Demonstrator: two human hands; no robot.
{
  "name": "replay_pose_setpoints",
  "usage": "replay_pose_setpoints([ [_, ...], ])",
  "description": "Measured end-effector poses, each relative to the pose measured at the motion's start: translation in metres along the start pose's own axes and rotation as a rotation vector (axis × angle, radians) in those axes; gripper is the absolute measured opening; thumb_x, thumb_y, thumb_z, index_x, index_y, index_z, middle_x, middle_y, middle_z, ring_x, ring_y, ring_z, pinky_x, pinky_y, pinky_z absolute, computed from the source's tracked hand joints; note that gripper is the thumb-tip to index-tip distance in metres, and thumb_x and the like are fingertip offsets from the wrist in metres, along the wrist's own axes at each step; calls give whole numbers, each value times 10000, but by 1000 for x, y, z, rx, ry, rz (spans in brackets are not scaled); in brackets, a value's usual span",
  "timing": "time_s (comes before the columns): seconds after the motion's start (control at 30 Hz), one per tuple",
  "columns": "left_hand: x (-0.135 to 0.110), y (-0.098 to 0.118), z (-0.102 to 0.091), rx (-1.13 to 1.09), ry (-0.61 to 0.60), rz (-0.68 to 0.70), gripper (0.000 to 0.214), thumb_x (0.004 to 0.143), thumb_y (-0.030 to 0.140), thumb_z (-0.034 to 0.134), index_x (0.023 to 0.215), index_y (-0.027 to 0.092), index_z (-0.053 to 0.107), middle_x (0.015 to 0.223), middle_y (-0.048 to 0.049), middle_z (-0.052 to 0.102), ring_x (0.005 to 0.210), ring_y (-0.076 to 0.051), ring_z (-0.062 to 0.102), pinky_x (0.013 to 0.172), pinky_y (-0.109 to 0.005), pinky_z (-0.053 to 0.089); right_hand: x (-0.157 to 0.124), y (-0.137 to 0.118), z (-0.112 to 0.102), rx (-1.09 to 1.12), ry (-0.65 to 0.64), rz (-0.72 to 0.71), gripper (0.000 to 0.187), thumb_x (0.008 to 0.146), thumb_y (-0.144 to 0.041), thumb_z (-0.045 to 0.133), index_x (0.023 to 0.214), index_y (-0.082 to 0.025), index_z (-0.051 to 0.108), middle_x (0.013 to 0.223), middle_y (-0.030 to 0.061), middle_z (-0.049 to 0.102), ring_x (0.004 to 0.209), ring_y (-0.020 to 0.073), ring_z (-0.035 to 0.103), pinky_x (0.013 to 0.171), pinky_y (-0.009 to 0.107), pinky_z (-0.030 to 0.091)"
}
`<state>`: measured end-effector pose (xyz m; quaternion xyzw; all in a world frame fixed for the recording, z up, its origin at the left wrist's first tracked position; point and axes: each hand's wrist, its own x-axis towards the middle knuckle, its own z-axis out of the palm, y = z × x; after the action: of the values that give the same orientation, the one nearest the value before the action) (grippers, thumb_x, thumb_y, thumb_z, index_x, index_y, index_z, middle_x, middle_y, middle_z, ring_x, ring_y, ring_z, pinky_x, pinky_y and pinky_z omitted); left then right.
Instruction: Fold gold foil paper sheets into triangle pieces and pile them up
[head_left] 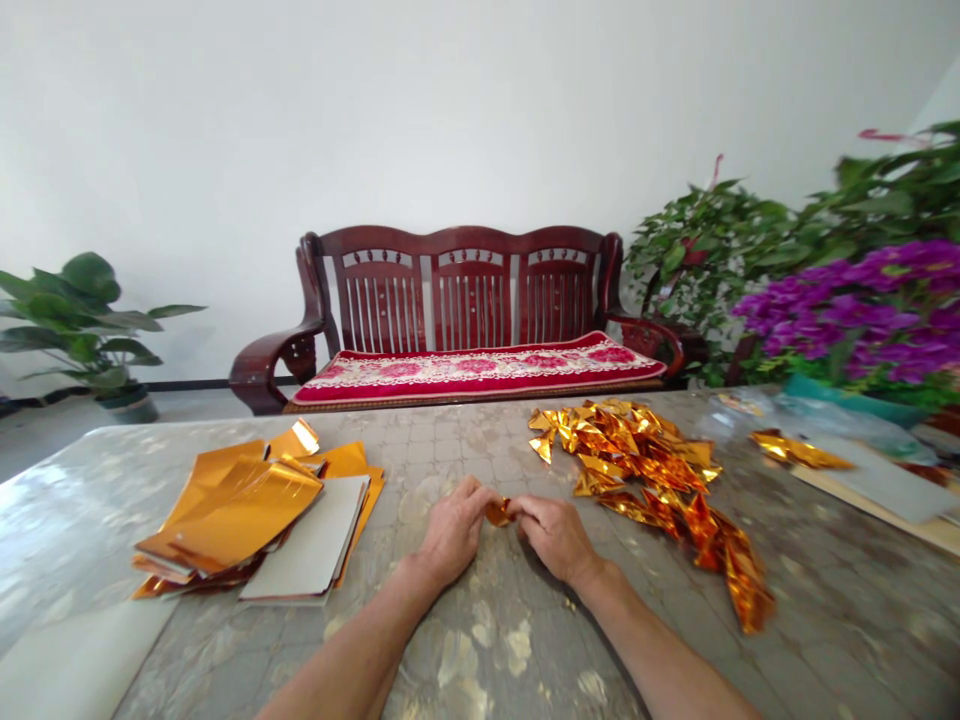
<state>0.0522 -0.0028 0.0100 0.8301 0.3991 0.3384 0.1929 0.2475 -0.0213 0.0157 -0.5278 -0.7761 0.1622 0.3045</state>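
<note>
A small piece of gold foil paper (499,513) is pinched between my two hands, just above the table. My left hand (456,528) grips its left end with closed fingers, and my right hand (553,535) has its right end. The fingers hide part of the paper, so its full shape does not show. Left of my hands lies a loose stack of flat gold foil sheets (240,505), with a pale sheet (307,540) face up on its right side. To the right is a heap of folded gold foil pieces (637,450), trailing toward me.
The table (480,640) has a patterned grey cover. At its right are a board (885,490), plastic wrapping (832,420) and purple flowers (862,310). Behind the table stands a dark red wooden bench (469,300) with a red cushion (480,372). A potted plant (94,320) is at far left.
</note>
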Motion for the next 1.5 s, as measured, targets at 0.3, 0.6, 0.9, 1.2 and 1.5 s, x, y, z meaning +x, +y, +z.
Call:
replay_pose_setpoints([
  [0.3, 1, -4, 3, -13, 52, -34, 290, 886, 90, 391, 862, 217, 651, 911, -23, 559, 858, -133, 569, 789, -223, 457, -1, -5, 1, 36, 16, 10, 318, 874, -190, 453, 999, -257, 738, 961, 19, 769, 876, 188, 703, 788, 271, 474],
  [0.6, 1, -8, 6, -17, 84, -21, 277, 880, 79, 405, 843, 211, 646, 899, -19, 552, 839, -133, 565, 780, -225, 460, 0, -2, 2, 23, -1, -43, 297, 856, -159, 484, 1000, -239, 731, 966, 24, 767, 878, 195, 707, 792, 272, 479],
  [0.9, 0, -5, 3, 21, 60, -41, 312, 896, 91, 409, 915, 232, 687, 912, -22, 564, 853, -137, 575, 787, -230, 464, 0, 5, 3, -60, 17, -103, 247, 821, -145, 547, 937, -266, 729, 900, -6, 744, 812, 167, 678, 734, 251, 452],
  [1.2, 1, -4, 5, 69, 92, -36, 251, 837, 53, 432, 824, 203, 633, 890, -17, 562, 839, -131, 570, 778, -226, 454, 2, 5, 1, -16, 73, -228, 293, 718, -16, 496, 825, -212, 685, 833, 18, 654, 794, 157, 621, 716, 240, 451],
  [1.5, 0, -3, 5, 130, 83, -50, 251, 780, 31, 447, 806, 206, 625, 880, -20, 575, 823, -134, 573, 742, -217, 448, 1, 7, 3, 30, 99, -256, 299, 691, 5, 466, 788, -199, 662, 795, 25, 633, 775, 164, 609, 713, 256, 459],
])
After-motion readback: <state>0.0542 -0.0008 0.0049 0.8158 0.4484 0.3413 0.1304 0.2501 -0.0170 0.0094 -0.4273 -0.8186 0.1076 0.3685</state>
